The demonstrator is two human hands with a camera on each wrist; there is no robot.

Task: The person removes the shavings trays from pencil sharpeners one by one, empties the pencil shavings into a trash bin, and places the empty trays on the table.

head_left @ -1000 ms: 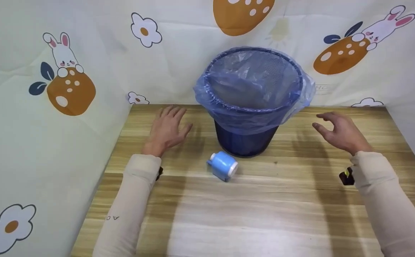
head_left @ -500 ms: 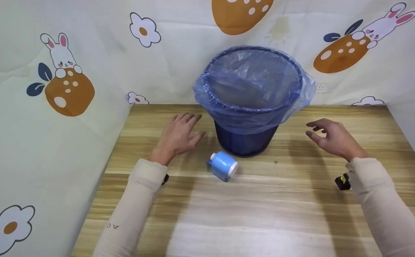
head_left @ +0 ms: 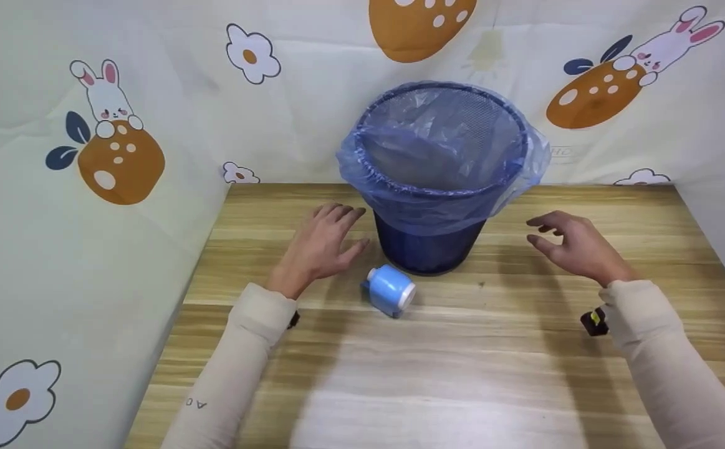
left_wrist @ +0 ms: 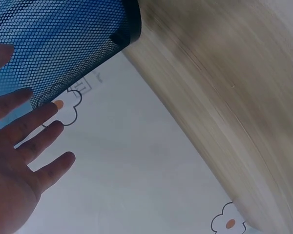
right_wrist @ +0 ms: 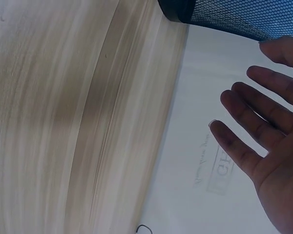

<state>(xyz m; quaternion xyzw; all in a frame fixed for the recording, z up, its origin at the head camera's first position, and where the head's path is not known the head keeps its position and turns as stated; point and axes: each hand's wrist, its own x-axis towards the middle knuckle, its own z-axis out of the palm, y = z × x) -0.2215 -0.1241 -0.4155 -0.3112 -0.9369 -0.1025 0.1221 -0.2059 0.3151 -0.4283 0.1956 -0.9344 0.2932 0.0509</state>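
Observation:
A dark blue mesh wastebasket (head_left: 431, 249) stands upright on the wooden table, and a translucent blue bin liner (head_left: 424, 212) is folded out over its rim. Just left of the basket my left hand (head_left: 321, 246) hovers with fingers spread, holding nothing. On the other side, farther off, my right hand (head_left: 577, 246) faces the basket, its fingers loosely bent around air. Both wrist views show the left palm (left_wrist: 12, 180) and right palm (right_wrist: 278, 170) bare, near the mesh wall. A small light-blue object with white ends (head_left: 390, 290) lies in front of the basket; its kind is unclear.
The wooden tabletop (head_left: 437, 374) reaches back to a pale wall cloth (head_left: 312, 125) printed with rabbits, oranges and flowers. This cloth also lines the left and right sides. The basket stands close to the back wall.
Both hands have moved inward toward the wastebasket and slightly nearer the person, the left hand farther than the right. The basket and the light-blue object have stayed in place.

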